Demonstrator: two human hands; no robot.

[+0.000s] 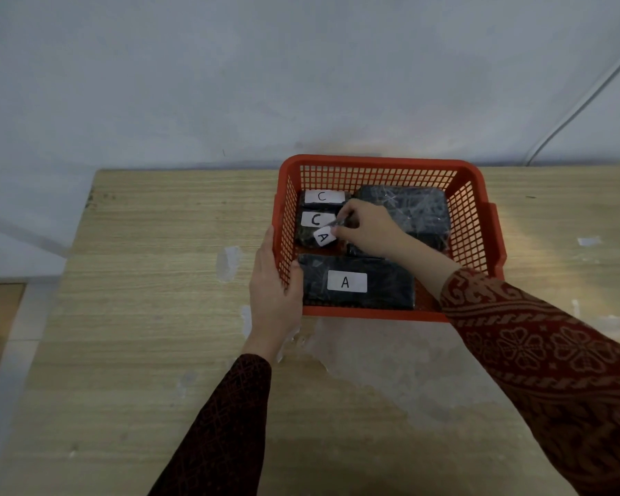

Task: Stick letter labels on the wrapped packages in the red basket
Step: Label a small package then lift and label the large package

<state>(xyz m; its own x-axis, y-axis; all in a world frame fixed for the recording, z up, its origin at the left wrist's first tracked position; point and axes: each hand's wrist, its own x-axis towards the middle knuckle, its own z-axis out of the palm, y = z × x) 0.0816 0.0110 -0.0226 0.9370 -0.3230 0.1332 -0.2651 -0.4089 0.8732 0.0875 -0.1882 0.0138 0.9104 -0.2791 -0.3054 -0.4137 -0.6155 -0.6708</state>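
Note:
A red mesh basket (475, 223) stands on the wooden table and holds several black wrapped packages. The front package (315, 284) carries a white "A" label (347, 281). Two small packages at the back left carry "C" labels (322, 196) (315, 219). A large unlabelled package (419, 209) lies at the back right. My right hand (369, 230) reaches into the basket and pinches a tilted white "A" label (323, 237) over a small dark package (305, 238), with a thin dark pen-like thing also between its fingers. My left hand (274, 288) grips the basket's left front wall.
The wooden table (151, 281) has worn pale patches and bits of tape residue. A white wall rises behind it, with a cable (580, 105) running down at the right. The table's left edge drops to a tiled floor.

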